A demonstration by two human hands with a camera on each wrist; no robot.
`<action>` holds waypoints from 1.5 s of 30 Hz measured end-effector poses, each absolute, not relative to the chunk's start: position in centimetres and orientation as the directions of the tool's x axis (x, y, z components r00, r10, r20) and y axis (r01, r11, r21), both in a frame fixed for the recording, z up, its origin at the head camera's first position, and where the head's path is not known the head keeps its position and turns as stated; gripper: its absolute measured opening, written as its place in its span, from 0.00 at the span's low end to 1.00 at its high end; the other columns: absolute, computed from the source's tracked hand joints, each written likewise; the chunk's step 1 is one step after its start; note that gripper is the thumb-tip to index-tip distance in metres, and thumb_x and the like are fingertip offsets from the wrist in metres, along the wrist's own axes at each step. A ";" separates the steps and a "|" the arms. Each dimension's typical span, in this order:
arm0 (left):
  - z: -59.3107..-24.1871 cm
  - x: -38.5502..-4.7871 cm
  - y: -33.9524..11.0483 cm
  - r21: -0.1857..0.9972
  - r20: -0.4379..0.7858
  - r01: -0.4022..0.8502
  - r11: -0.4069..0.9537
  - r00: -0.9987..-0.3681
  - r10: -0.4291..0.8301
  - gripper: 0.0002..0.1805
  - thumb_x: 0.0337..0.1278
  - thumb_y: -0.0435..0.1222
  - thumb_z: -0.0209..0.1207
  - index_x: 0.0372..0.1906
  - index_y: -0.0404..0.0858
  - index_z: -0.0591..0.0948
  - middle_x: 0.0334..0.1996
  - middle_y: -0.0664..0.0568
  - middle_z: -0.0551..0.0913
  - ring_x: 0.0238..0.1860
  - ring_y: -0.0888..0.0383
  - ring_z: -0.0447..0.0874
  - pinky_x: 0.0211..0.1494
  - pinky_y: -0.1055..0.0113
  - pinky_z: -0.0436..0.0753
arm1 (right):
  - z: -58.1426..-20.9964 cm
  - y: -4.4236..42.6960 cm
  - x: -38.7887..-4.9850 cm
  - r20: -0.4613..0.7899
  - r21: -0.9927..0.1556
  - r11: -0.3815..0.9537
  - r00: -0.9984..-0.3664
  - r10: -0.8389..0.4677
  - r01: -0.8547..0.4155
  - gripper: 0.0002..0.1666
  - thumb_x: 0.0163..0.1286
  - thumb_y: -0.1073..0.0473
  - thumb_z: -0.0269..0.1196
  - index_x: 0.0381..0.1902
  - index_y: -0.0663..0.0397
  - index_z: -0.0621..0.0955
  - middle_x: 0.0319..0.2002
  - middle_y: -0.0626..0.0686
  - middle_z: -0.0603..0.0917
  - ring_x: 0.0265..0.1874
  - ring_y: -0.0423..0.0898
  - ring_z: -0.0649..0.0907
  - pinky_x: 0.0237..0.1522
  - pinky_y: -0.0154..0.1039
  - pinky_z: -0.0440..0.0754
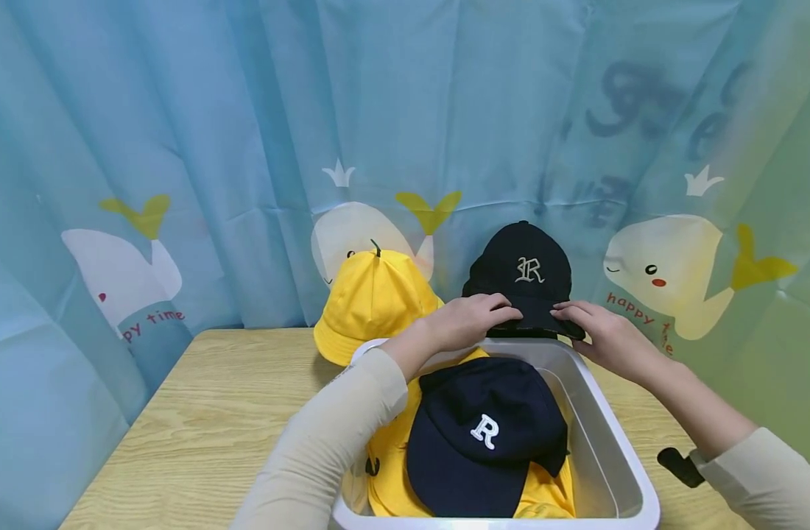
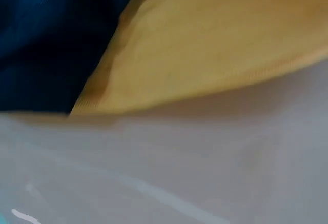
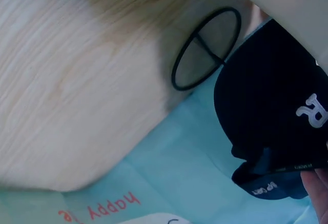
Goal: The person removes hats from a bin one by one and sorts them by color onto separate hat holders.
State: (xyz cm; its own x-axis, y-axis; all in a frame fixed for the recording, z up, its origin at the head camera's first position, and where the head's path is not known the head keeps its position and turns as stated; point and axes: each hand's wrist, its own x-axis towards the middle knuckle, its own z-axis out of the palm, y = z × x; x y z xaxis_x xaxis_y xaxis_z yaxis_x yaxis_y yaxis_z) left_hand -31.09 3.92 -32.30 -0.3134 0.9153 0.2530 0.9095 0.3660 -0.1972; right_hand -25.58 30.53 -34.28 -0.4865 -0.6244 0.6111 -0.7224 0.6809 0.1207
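Observation:
A black cap (image 1: 527, 258) with a pale ornate R stands behind the white bin, its brim toward me. My left hand (image 1: 467, 322) pinches the brim's left side; my right hand (image 1: 607, 335) pinches its right side. In the right wrist view, fingers (image 3: 316, 189) touch a dark cap (image 3: 261, 96) with a pale R. A navy cap (image 1: 504, 397) with a white R lies in the bin on yellow fabric (image 1: 551, 493). The left wrist view catches only blurred dark fabric (image 2: 51, 44), yellow fabric (image 2: 205, 39) and the bin's pale wall (image 2: 179, 157).
Left of the black cap stands a yellow hat (image 1: 378, 294) with a green stem. The white bin (image 1: 620, 449) occupies the front of the wooden table (image 1: 246, 412). A black wire ring base (image 3: 180, 65) shows near the dark cap. A blue curtain (image 1: 405, 110) hangs behind everything.

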 end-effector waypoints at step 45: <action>-29.3 -27.7 1.6 0.589 -0.148 0.665 0.460 -0.470 0.870 0.30 0.51 0.38 0.66 0.61 0.41 0.73 0.51 0.50 0.80 0.48 0.60 0.81 0.47 0.77 0.78 | -34.8 28.9 -10.8 0.451 -0.158 0.605 -0.602 -0.659 -0.780 0.54 0.46 0.45 0.75 0.67 0.58 0.66 0.69 0.50 0.65 0.69 0.33 0.56 0.67 0.20 0.44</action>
